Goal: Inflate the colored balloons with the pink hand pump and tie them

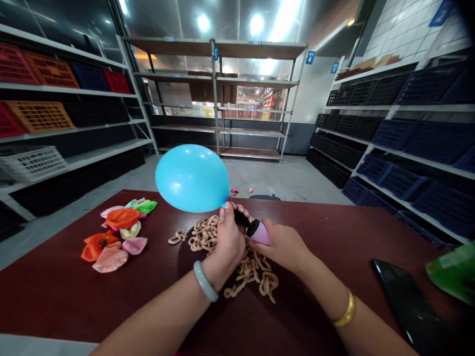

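A large inflated blue balloon (192, 178) sticks out to the left above the table. My left hand (230, 237) is closed at its neck, thumb and fingers pinching there, and also wraps the black front end of a hand pump. The pump's pink-purple part (261, 234) is in the closed grip of my right hand (284, 247). Where the nozzle meets the balloon is hidden by my left fingers. Below my hands lies a heap of beige curled, rope-like loops (203, 235), partly covered by them. A small separate clump of loops (177, 237) lies left of the heap.
On the dark red table (156, 296), limp crumpled pieces (111, 252) in orange, pink and green lie at the left. A black phone (404, 301) and a green packet (454, 272) are at the right. Shelves with crates (40, 116) line the sides; a rack (215, 89) stands behind.
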A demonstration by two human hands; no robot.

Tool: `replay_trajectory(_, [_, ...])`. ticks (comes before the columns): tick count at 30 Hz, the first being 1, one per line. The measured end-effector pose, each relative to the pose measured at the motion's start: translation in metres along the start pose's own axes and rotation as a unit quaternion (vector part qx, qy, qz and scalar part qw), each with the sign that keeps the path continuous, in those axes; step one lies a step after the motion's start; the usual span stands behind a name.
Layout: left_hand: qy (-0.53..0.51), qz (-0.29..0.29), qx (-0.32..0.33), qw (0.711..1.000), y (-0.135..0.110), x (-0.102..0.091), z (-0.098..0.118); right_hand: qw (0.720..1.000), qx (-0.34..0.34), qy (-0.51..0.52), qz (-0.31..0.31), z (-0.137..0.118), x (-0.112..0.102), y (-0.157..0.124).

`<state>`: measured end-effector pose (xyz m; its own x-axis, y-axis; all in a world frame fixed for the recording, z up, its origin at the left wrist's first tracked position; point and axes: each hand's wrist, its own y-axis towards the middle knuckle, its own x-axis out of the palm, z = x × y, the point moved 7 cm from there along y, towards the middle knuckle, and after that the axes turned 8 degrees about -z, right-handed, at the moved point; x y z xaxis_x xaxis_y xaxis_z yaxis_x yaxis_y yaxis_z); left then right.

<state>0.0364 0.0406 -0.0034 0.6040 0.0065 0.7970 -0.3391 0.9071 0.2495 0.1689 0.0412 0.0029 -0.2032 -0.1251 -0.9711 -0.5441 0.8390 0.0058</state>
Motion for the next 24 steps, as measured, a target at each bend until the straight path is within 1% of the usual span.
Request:
replay_trajectory(4, [0.009, 0.004, 0.001, 1.000, -0.002, -0.001, -0.001, 1.000, 0.004, 0.007, -0.004, -0.001, 0.001, 0.000])
replay_trajectory(7, [0.029, 0.010, 0.013, 0.999, 0.005, -0.003, 0.009, 1.000, 0.003, 0.026, -0.010, -0.002, 0.004, 0.002])
replay_trajectory(9, [0.039, 0.006, 0.029, 0.999, 0.015, -0.005, 0.022, 0.999, 0.000, 0.038, -0.014, -0.002, 0.006, 0.002])
replay_trajectory(11, [0.041, 0.008, 0.051, 0.998, 0.029, -0.012, 0.041, 0.999, -0.008, 0.044, -0.019, -0.004, 0.008, 0.002])
replay_trajectory(15, [0.033, 0.037, 0.090, 0.995, 0.054, -0.035, 0.084, 0.998, -0.028, 0.051, -0.031, -0.007, 0.010, 0.001])
replay_trajectory(18, [0.019, 0.049, 0.108, 0.993, 0.062, -0.046, 0.104, 0.998, -0.034, 0.046, -0.036, -0.007, 0.010, -0.001])
replay_trajectory(19, [0.016, 0.051, 0.111, 0.992, 0.063, -0.048, 0.106, 0.998, -0.037, 0.041, -0.036, -0.007, 0.009, -0.001])
replay_trajectory(21, [0.014, 0.055, 0.111, 0.992, 0.061, -0.049, 0.103, 0.998, -0.044, 0.025, -0.034, -0.006, 0.008, -0.002])
replay_trajectory(24, [0.011, 0.054, 0.098, 0.994, 0.056, -0.044, 0.085, 0.999, -0.035, -0.002, -0.033, -0.003, 0.005, -0.001])
